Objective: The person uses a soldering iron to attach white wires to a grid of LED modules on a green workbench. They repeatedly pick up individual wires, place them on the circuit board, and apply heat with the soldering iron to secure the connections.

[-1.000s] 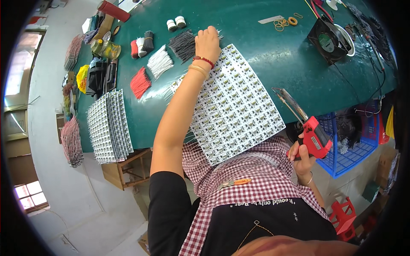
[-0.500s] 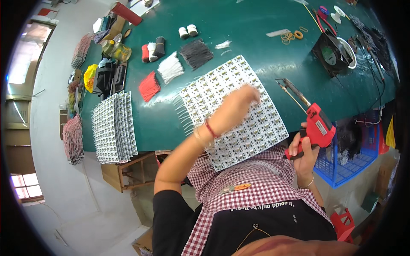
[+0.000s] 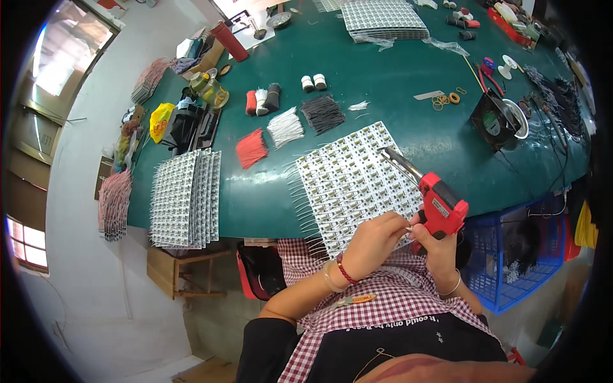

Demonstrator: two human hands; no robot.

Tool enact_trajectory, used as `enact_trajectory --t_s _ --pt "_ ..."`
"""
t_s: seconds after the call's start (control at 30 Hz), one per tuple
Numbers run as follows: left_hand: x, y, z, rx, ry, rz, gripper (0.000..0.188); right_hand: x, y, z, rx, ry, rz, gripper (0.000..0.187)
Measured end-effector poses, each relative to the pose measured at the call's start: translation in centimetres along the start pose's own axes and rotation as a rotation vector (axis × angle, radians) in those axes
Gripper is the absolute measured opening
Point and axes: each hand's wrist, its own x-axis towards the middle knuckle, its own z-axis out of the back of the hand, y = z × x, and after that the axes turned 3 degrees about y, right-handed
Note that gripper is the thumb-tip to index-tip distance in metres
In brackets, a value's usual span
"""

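Note:
My right hand point(image 3: 440, 250) grips a red and black soldering gun point(image 3: 443, 205). The gun's metal tip reaches up and left, over the right side of a large white circuit board panel point(image 3: 341, 172). My left hand point(image 3: 378, 237) is closed in a pinch close beside the right hand, above the panel's near edge; what its fingertips hold is too small to make out. Rows of small components cover the panel, and thin white wires stick out along its left edge. Beyond it lie loose bunches of red wires point(image 3: 251, 149), white wires point(image 3: 285, 127) and black wires point(image 3: 323, 115).
Stacked wired panels point(image 3: 185, 199) stand at the left of the green table, another panel stack point(image 3: 384, 18) at the far side. A black fan point(image 3: 490, 122) and cables sit at right. Below the right edge is a blue basket point(image 3: 511, 262). Tied wire bundles point(image 3: 262, 101) lie behind the loose wires.
My left hand has come back from over the panel's middle to beside the right hand. The soldering gun has moved left, its tip now over the panel. The view has shifted, showing more of the far table.

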Motion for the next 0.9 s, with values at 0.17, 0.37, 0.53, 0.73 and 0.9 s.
enact_trajectory --t_s 0.17,0.37,0.53,0.73,0.9 --pt "-1.1 0.6 -1.0 -0.093 0.054 0.120 0.013 -0.9 -0.4 0.6 -0.038 0.026 -0.013 0.017" --pt "-2.3 0.3 -1.6 -0.021 0.024 0.067 0.012 -1.8 -0.6 0.4 -0.072 0.030 -0.008 0.014" --pt "-3.2 -0.1 -1.4 0.052 -0.034 -0.028 0.011 -2.6 -0.7 -0.2 0.034 0.006 -0.021 0.027" --pt "-4.6 -0.6 -1.6 0.097 0.000 0.017 0.009 -3.6 -1.3 0.7 -0.007 0.032 -0.011 0.031" --pt "-4.3 -3.7 -0.7 -0.367 0.440 -0.209 0.012 -3.1 -0.1 1.9 -0.002 -0.133 0.097 0.031"
